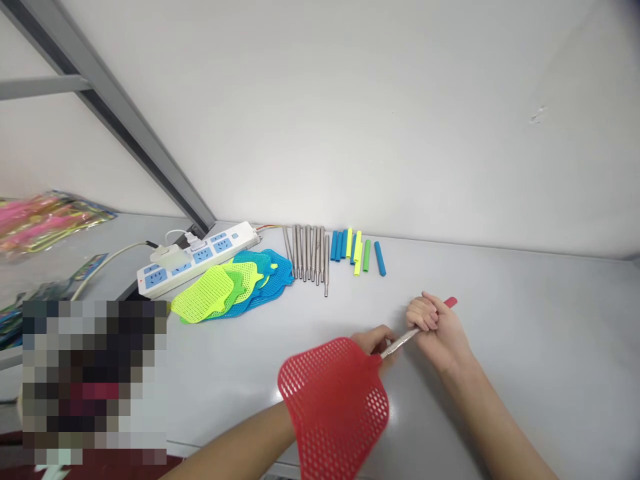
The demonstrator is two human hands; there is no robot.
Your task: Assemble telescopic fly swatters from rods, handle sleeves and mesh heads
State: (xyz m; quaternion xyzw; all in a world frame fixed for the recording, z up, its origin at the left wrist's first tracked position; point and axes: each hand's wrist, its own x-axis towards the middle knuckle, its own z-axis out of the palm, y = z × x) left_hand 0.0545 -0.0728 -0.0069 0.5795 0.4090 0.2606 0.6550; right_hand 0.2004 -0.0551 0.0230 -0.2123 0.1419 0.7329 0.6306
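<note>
A red fly swatter [334,400] slants across the front of the table, its perforated head near the camera and its metal rod [400,343] running up to the right. My right hand [429,320] is closed round the handle end, and the red grip [451,302] sticks out beyond it. Behind the swatter's head, my left hand [374,339] has curled fingers at the neck where the rod meets the head; part of this hand is hidden. Further back lie loose metal rods [307,252] in a row, with several blue, yellow and green grip tubes [357,252] to their right.
Yellow, green and blue swatter heads [235,287] lie overlapped at the left. Behind them a white power strip [230,241] holds plugs and a cable. Plastic-wrapped packages [50,217] lie at far left, beside a grey metal frame [135,140]. A white wall [375,120] rises behind.
</note>
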